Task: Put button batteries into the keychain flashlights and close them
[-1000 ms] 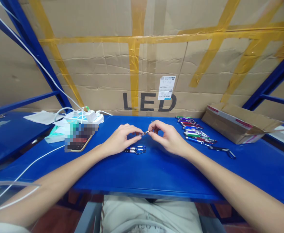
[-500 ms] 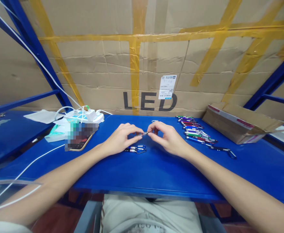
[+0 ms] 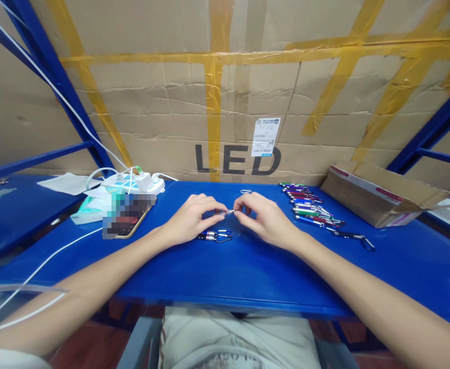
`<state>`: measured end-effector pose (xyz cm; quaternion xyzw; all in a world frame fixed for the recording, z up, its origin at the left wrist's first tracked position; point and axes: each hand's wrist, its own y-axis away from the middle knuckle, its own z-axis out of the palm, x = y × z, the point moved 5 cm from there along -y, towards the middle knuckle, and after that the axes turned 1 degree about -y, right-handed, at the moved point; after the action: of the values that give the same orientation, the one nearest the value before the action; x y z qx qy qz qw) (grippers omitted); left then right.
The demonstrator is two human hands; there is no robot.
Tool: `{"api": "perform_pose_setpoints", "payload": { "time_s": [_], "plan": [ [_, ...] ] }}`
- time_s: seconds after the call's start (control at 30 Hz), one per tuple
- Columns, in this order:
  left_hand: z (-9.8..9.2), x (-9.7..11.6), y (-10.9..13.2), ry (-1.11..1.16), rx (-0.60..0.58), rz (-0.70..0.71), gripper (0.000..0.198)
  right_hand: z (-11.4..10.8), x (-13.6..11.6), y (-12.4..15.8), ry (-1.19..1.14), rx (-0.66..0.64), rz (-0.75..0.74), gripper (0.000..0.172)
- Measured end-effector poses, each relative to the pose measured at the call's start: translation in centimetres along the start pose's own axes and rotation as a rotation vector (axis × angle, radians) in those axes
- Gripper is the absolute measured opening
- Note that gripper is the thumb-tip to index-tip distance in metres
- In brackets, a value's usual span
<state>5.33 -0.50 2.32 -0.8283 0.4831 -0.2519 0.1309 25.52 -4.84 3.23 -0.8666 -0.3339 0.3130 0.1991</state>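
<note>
Keychain flashlight [image 3: 214, 236] below hands [image 3: 228, 218]; flashlight row [image 3: 311, 207] right; phone [image 3: 127, 223] left.

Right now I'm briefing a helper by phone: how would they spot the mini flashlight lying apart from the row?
Start at the big cardboard box printed LED, then drop to the blue table before it. Just below the left hand lies one dark flashlight with a blue clip, alone, unlike the colourful row at right.

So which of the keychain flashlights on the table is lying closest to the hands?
The dark keychain flashlight with the blue carabiner, lying alone just below the left hand. The other flashlights are grouped off beyond the right hand.
</note>
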Motion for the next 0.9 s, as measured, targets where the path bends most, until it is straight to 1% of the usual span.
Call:
{"api": "perform_pose_setpoints", "payload": {
  "time_s": [0.2, 0.33, 0.47, 0.57, 0.67, 0.9],
  "plan": [
    [-0.1, 0.3, 0.0, -0.051, -0.018, 0.043, 0.028, 0.2, 0.1, 0.1, 0.063, -0.01, -0.025, 0.008],
    [0.0, 0.5, 0.1, -0.102, -0.009, 0.102, 0.027, 0.5, 0.3, 0.1, 0.028, -0.024, 0.016, 0.01],
    [-0.1, 0.7, 0.3, -0.172, 0.041, 0.181, 0.026, 0.8, 0.5, 0.1, -0.085, -0.024, 0.131, 0.013],
    [-0.1, 1.0, 0.4, -0.269, 0.074, 0.237, 0.029, 1.3, 0.9, 0.1, -0.222, -0.032, 0.237, 0.017],
    [-0.1, 1.2, 0.4, -0.357, 0.091, 0.279, 0.031, 1.7, 1.4, 0.1, -0.354, -0.039, 0.313, 0.02],
    [-0.1, 1.5, 0.3, -0.461, 0.115, 0.3, 0.03, 2.0, 1.9, 0.1, -0.469, -0.027, 0.359, 0.021]
  ]
}}
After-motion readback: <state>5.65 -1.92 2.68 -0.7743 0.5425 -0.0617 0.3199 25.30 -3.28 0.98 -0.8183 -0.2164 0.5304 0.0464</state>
